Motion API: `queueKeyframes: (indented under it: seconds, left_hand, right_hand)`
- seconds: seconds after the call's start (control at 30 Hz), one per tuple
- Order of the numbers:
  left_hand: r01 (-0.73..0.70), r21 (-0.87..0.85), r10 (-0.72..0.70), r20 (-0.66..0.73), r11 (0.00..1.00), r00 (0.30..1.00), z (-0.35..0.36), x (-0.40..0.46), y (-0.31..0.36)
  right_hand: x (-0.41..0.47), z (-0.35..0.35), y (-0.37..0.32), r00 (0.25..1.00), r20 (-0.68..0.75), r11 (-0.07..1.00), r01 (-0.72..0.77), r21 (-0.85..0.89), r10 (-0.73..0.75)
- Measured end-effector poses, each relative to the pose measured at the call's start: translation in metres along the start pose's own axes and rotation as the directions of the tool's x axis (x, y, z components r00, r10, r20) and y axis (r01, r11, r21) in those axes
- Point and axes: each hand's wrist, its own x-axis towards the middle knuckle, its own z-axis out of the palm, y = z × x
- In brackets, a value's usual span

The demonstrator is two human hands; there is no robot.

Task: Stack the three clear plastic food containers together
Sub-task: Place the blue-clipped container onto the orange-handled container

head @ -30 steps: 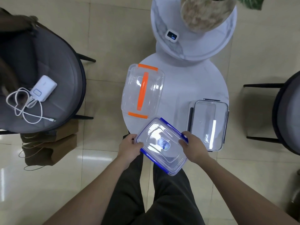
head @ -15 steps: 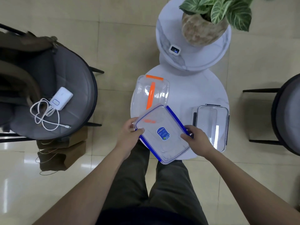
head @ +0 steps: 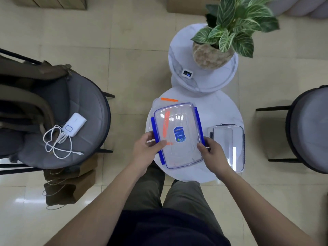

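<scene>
Your left hand [head: 148, 150] and right hand [head: 212, 153] both grip the blue-clipped container [head: 178, 134], one on each long side. It sits over the orange-clipped container [head: 169, 99], covering most of it; can't tell if it's resting or held just above. Both are on the left part of the round white table [head: 220, 110]. The dark-clipped container [head: 229, 146] lies just right of the blue-clipped container, near the table's right edge, untouched.

Blue-clipped container [head: 179, 137], orange-clipped container [head: 169, 99], white-veined green plant [head: 236, 23].
</scene>
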Motion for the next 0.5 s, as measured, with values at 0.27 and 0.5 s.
queueKeyframes:
  seconds: [0.27,0.5]
  left_hand:
    - [-0.052,0.025,0.049,0.098,0.998,0.994,0.003,-0.02,0.002]
    - [-0.033,0.006,0.031,0.153,0.999,0.988,0.002,-0.02,0.013]
  right_hand:
    - [-0.022,0.017,-0.006,0.998,-0.037,0.997,-0.042,0.068,0.045]
    - [-0.033,0.021,-0.013,0.993,0.018,0.951,-0.117,0.287,0.117]
